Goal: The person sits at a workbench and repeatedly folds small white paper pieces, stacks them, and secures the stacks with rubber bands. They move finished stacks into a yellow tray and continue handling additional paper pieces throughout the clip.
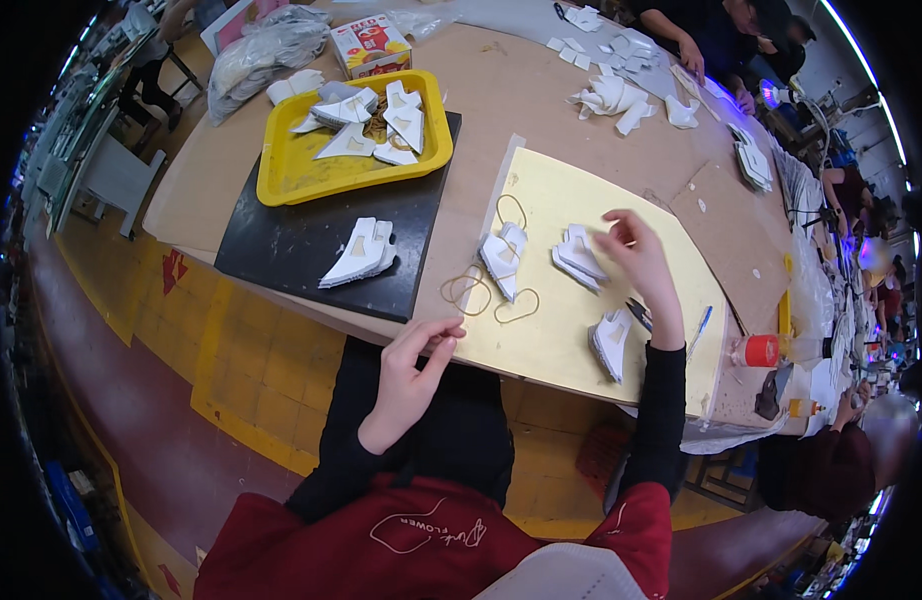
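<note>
My left hand (pixel 411 372) hovers at the table's near edge, fingers loosely bent, thumb and forefinger apart. Just beyond its fingertips lie tan rubber bands (pixel 468 290) on a pale yellow sheet (pixel 566 345). My right hand (pixel 641 262) is above the sheet, fingers curled but apart, beside a small stack of white cut pieces (pixel 578 258). Neither hand visibly holds anything. Between the hands, another white stack (pixel 503 262) has a rubber band across it. A third stack (pixel 610 345) lies nearer me, next to a dark tool (pixel 639 313) partly hidden by my right wrist.
A yellow tray (pixel 271 180) of white pieces and rubber bands rests on a black board (pixel 281 240), which also bears a white stack (pixel 361 252). A blue pen (pixel 700 331) and a red-labelled bottle (pixel 759 350) are at right. Co-workers sit across the table.
</note>
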Action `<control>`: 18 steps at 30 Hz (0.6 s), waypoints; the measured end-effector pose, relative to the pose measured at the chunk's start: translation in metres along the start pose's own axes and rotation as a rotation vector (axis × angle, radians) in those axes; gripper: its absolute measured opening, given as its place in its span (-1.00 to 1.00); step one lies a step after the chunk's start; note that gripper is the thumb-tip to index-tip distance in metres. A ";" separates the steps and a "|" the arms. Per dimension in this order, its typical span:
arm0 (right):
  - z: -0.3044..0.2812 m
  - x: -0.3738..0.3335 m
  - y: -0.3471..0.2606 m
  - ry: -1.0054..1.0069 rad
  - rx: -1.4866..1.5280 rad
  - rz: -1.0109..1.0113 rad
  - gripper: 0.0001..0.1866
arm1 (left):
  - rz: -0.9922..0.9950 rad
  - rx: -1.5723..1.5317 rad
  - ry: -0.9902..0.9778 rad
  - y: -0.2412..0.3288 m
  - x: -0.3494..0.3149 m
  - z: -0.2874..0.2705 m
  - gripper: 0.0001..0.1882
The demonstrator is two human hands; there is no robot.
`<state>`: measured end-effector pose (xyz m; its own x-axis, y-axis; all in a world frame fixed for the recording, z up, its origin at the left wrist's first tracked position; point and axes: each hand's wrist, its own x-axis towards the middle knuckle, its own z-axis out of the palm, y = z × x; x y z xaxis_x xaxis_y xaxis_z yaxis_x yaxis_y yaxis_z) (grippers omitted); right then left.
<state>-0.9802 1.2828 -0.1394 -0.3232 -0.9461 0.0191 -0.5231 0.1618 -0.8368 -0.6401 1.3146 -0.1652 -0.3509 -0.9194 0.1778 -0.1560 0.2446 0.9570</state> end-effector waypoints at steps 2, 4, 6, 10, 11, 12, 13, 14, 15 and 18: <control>-0.006 -0.001 -0.012 0.116 0.040 -0.065 -0.81 | 0.008 0.011 0.016 0.002 0.007 -0.002 -0.80; -0.006 -0.011 -0.028 0.180 0.060 -0.107 -0.86 | 0.074 0.053 0.026 -0.001 0.012 -0.008 -0.81; 0.006 -0.016 -0.053 0.025 -0.096 -0.278 -0.89 | 0.050 0.062 0.015 0.002 0.009 -0.013 -0.81; 0.048 -0.014 -0.082 -0.219 -0.386 -0.398 -0.86 | -0.034 -0.025 -0.029 0.001 -0.005 -0.020 -0.81; 0.059 -0.009 -0.080 -0.252 -0.455 -0.369 -0.86 | -0.063 -0.064 -0.032 -0.002 -0.011 -0.020 -0.82; 0.068 -0.005 -0.079 -0.284 -0.523 -0.338 -0.86 | -0.061 -0.071 -0.023 -0.005 -0.017 -0.021 -0.82; 0.074 -0.001 -0.080 -0.293 -0.539 -0.301 -0.86 | -0.060 -0.081 -0.018 -0.007 -0.023 -0.023 -0.82; 0.078 0.003 -0.080 -0.305 -0.553 -0.259 -0.86 | -0.066 -0.091 -0.017 -0.009 -0.028 -0.026 -0.82; 0.082 0.006 -0.081 -0.316 -0.567 -0.214 -0.87 | -0.066 -0.098 0.003 -0.009 -0.031 -0.030 -0.82; 0.086 0.008 -0.080 -0.271 -0.660 -0.203 -0.87 | -0.122 -0.175 0.030 -0.016 -0.045 -0.038 -0.81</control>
<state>-0.8737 1.2379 -0.1195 -0.0085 -0.9976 -0.0688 -0.9448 0.0305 -0.3263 -0.5865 1.3397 -0.1799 -0.3114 -0.9482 0.0622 -0.0322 0.0759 0.9966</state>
